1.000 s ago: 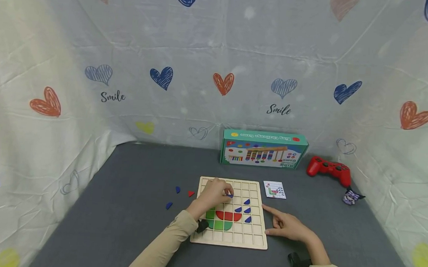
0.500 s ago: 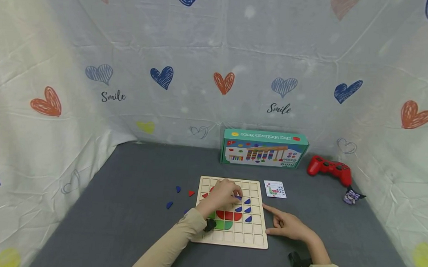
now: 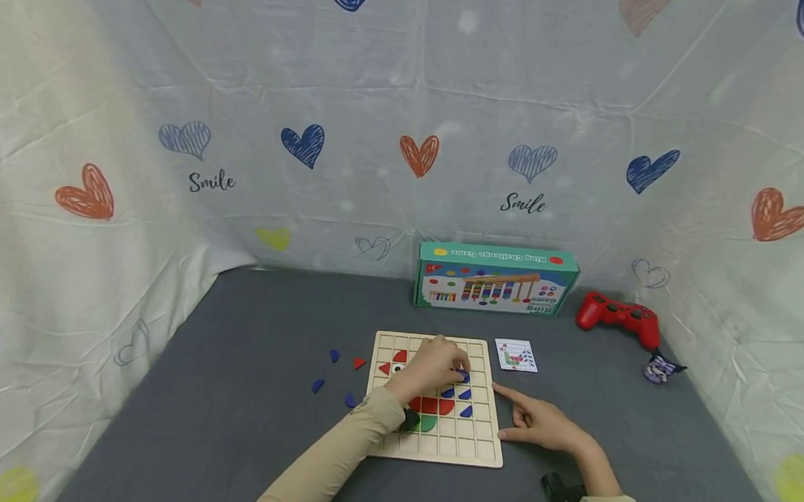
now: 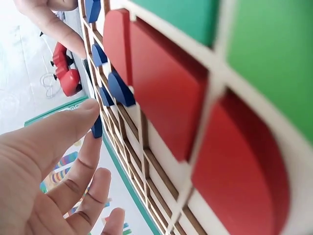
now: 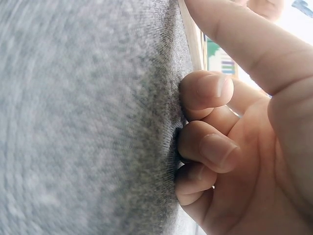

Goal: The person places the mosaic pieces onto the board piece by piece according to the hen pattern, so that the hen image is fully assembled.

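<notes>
My left hand [image 3: 433, 364] is over the right part of a wooden grid board [image 3: 469, 449]. It pinches a small dark blue piece [image 4: 97, 127] between thumb and index finger, close above the grid, with the other fingers loosely bent. Several blue pieces [image 3: 466, 411] lie in cells near those fingertips. Red pieces [image 3: 432, 406] form a row lower on the board, and a green rounded piece [image 3: 427, 423] sits below them. My right hand [image 3: 546, 426] rests at the board's right edge, index finger and thumb extended against it, its remaining fingers bent on the cloth.
Left of the board lie loose blue pieces [image 3: 318, 386] and a red triangle [image 3: 358, 363]. A printed pattern card [image 3: 516, 356] lies beyond the right corner. Behind stand a green game box [image 3: 497, 281] and a red game controller [image 3: 619, 318] with a small charm [image 3: 660, 370].
My left hand has moved to the right across the board with the blue piece, uncovering red pieces at the upper left. The right hand has stayed at the edge.
</notes>
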A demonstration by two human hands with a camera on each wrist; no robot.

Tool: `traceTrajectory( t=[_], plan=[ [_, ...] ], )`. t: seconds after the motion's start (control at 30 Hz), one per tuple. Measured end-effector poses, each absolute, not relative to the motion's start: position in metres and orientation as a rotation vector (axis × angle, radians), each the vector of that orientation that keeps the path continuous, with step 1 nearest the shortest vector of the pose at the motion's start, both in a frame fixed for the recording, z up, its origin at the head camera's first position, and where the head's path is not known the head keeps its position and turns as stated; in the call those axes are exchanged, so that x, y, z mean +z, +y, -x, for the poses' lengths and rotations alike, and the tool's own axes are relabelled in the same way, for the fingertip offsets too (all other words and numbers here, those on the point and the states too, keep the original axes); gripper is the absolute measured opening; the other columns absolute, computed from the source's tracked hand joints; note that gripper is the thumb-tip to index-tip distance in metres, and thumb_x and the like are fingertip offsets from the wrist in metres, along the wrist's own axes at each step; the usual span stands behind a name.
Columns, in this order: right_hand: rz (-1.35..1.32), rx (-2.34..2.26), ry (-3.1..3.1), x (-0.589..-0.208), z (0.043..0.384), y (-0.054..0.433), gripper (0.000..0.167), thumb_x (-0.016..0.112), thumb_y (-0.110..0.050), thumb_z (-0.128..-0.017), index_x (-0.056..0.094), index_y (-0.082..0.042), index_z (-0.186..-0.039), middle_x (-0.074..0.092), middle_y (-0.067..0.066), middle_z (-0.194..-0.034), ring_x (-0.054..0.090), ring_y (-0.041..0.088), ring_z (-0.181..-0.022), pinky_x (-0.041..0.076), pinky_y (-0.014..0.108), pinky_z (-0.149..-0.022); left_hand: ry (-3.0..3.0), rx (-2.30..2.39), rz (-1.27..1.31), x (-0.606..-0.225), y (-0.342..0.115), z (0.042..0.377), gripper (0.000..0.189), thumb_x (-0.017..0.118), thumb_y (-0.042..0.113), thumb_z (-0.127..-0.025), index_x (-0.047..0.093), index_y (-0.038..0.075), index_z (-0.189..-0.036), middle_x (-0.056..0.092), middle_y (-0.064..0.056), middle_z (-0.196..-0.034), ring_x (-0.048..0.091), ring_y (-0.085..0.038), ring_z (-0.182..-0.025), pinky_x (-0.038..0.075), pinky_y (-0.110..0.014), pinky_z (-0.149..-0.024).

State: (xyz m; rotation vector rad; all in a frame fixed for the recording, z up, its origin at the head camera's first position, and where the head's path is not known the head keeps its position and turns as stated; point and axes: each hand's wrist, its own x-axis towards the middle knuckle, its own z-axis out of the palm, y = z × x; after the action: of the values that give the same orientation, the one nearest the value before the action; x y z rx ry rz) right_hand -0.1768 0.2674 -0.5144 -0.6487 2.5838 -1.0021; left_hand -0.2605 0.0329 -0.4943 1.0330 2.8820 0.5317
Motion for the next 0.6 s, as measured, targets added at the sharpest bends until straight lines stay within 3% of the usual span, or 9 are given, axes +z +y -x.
traceTrajectory(
  t=[0.6],
  plan=[
    [0.678, -1.011, 2.577, -0.515, 0.177, 0.268, 0.076, 0.070, -0.037, -0.080, 0.036, -0.010, -0.142, 0.043, -0.009, -0.063, 0.034, -0.001, -0.050, 0.029, 0.018, -0.049, 2.895, 0.467, -1.056, -0.499, 0.062, 0.264, 0.009, 0.072, 0.026, -0.081, 0.073, 0.028, -0.090, 0.064, 0.012, -0.081, 0.047, -0.009, -0.078, 0.036, -0.029, -0.070]
  ],
)
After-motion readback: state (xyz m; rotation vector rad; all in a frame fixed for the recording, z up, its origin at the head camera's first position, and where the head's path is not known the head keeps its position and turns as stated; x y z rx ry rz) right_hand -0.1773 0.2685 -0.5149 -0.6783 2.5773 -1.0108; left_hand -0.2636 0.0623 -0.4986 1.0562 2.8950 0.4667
